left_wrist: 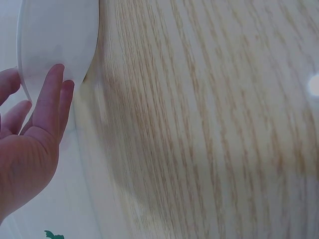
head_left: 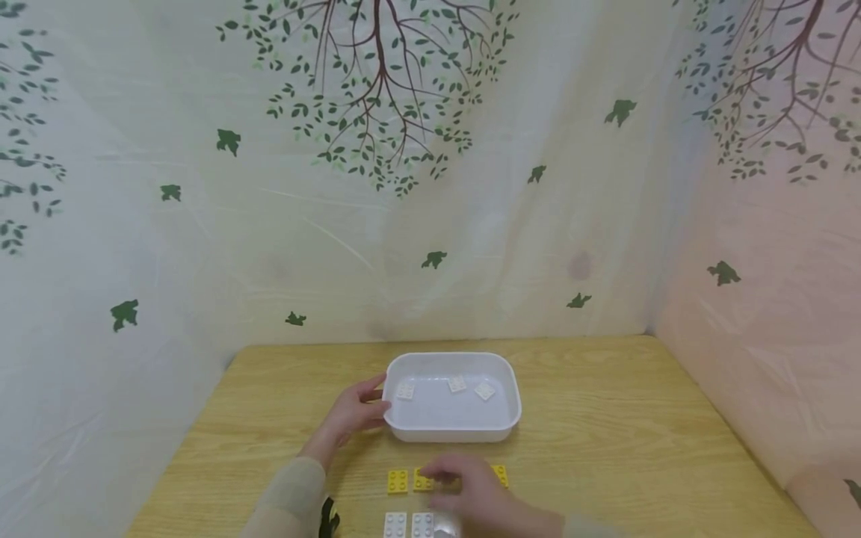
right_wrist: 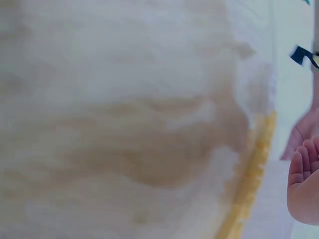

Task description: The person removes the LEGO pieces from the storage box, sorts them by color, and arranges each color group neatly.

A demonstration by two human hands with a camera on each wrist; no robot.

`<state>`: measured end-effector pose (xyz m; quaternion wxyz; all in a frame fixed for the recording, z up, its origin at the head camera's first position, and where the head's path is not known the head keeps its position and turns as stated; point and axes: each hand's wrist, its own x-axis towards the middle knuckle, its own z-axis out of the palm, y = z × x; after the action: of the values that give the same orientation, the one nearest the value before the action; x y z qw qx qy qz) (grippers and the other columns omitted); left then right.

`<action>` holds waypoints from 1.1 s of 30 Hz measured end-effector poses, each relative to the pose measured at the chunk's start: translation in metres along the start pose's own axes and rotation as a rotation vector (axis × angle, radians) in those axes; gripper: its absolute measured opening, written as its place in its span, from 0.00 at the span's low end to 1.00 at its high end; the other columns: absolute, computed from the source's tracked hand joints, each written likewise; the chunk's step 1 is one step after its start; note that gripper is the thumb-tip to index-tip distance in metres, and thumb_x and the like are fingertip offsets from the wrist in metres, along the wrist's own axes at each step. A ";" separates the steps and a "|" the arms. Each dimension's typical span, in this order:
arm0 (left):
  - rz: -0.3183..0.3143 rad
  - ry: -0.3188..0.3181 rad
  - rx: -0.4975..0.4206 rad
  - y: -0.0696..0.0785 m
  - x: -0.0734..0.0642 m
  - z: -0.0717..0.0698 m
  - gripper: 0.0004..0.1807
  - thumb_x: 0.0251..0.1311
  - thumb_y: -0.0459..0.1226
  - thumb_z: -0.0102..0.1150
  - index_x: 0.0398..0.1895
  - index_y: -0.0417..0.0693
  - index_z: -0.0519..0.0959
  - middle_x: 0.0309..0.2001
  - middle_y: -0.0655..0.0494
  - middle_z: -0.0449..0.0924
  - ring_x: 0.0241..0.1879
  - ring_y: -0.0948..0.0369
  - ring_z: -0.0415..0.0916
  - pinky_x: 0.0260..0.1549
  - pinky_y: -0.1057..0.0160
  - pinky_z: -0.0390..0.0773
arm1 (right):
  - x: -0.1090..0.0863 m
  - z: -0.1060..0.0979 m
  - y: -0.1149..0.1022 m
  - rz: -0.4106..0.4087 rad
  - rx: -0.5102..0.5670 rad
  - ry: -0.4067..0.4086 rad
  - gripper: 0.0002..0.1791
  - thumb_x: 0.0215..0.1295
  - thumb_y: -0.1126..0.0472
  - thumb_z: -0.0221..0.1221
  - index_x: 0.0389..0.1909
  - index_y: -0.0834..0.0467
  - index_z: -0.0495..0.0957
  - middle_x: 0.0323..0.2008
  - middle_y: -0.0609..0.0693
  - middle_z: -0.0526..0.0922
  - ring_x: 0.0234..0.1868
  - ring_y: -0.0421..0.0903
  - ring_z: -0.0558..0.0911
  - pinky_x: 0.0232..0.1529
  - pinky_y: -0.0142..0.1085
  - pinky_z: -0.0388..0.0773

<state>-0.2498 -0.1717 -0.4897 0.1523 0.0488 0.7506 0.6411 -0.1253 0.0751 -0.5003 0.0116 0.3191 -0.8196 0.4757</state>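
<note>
My left hand (head_left: 356,409) is at the left end of a white tray (head_left: 452,435), its fairly straight fingers touching the outer wall and rim. The left wrist view shows those fingers (left_wrist: 48,102) lying against the tray's side (left_wrist: 60,40). Three white toy bricks (head_left: 484,391) lie apart inside the tray. Over a row of yellow toy bricks (head_left: 397,481) hovers my right hand (head_left: 474,493), blurred, thumb and forefinger apart with nothing visible between them. It hides part of that row. White bricks (head_left: 395,524) lie nearer me, below it.
The wooden table (head_left: 605,418) extends on both sides of the tray. Patterned sheets (head_left: 430,224) hang behind and beside it. A dark object (head_left: 328,517) shows by my left sleeve, partly hidden.
</note>
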 end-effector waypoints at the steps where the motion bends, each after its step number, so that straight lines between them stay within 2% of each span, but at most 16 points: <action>1: -0.005 0.002 0.002 0.000 0.000 0.000 0.34 0.64 0.28 0.61 0.73 0.41 0.64 0.62 0.30 0.70 0.51 0.44 0.79 0.44 0.52 0.85 | 0.004 -0.002 -0.002 0.013 0.019 0.007 0.17 0.57 0.61 0.70 0.48 0.59 0.83 0.42 0.49 0.84 0.43 0.40 0.80 0.47 0.34 0.81; 7: 0.008 -0.014 -0.004 -0.001 0.000 0.000 0.34 0.63 0.27 0.61 0.73 0.39 0.63 0.62 0.28 0.69 0.51 0.43 0.79 0.44 0.51 0.85 | 0.033 -0.015 -0.002 0.020 0.048 0.120 0.18 0.56 0.64 0.71 0.48 0.61 0.83 0.41 0.51 0.85 0.41 0.46 0.82 0.46 0.37 0.83; 11: 0.017 -0.027 -0.013 0.000 0.000 -0.001 0.34 0.64 0.27 0.60 0.73 0.38 0.62 0.62 0.27 0.68 0.52 0.42 0.78 0.44 0.52 0.85 | 0.055 -0.020 0.004 0.090 0.057 0.177 0.18 0.56 0.63 0.71 0.49 0.58 0.84 0.42 0.48 0.86 0.43 0.49 0.83 0.47 0.40 0.84; 15: 0.021 -0.026 -0.011 0.000 -0.001 0.000 0.34 0.64 0.26 0.59 0.73 0.38 0.62 0.62 0.27 0.69 0.52 0.41 0.78 0.44 0.51 0.85 | 0.073 -0.023 0.012 0.190 0.015 0.159 0.19 0.60 0.58 0.70 0.52 0.56 0.83 0.45 0.47 0.85 0.45 0.51 0.82 0.48 0.40 0.83; 18: 0.022 -0.019 -0.014 0.000 -0.001 0.000 0.34 0.64 0.26 0.60 0.73 0.38 0.63 0.62 0.27 0.69 0.52 0.41 0.78 0.44 0.51 0.85 | 0.085 -0.024 0.018 0.226 -0.019 0.142 0.20 0.60 0.56 0.70 0.52 0.58 0.82 0.45 0.48 0.85 0.46 0.51 0.82 0.49 0.43 0.83; 23: 0.018 -0.016 -0.013 0.001 0.000 0.000 0.34 0.64 0.26 0.60 0.73 0.38 0.63 0.62 0.28 0.70 0.53 0.40 0.78 0.43 0.51 0.85 | 0.101 -0.022 0.028 0.231 -0.032 0.157 0.20 0.59 0.59 0.70 0.52 0.61 0.82 0.44 0.50 0.85 0.46 0.51 0.82 0.48 0.46 0.82; 27: 0.014 -0.011 -0.010 0.001 0.000 0.000 0.34 0.64 0.26 0.60 0.73 0.39 0.63 0.62 0.28 0.70 0.53 0.41 0.78 0.43 0.51 0.85 | 0.113 -0.020 0.038 0.243 -0.040 0.172 0.19 0.59 0.61 0.70 0.51 0.60 0.82 0.43 0.51 0.86 0.45 0.51 0.81 0.49 0.46 0.82; 33: 0.001 -0.006 0.015 0.003 -0.002 0.000 0.33 0.64 0.28 0.60 0.73 0.42 0.64 0.63 0.30 0.70 0.54 0.42 0.77 0.44 0.51 0.85 | 0.127 -0.018 0.042 0.353 -0.057 0.158 0.22 0.59 0.60 0.70 0.55 0.57 0.81 0.48 0.51 0.84 0.49 0.51 0.80 0.52 0.47 0.79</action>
<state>-0.2482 -0.1723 -0.4864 0.1538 0.0520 0.7549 0.6354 -0.2538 0.0382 -0.4817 0.0012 0.1315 -0.8727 0.4703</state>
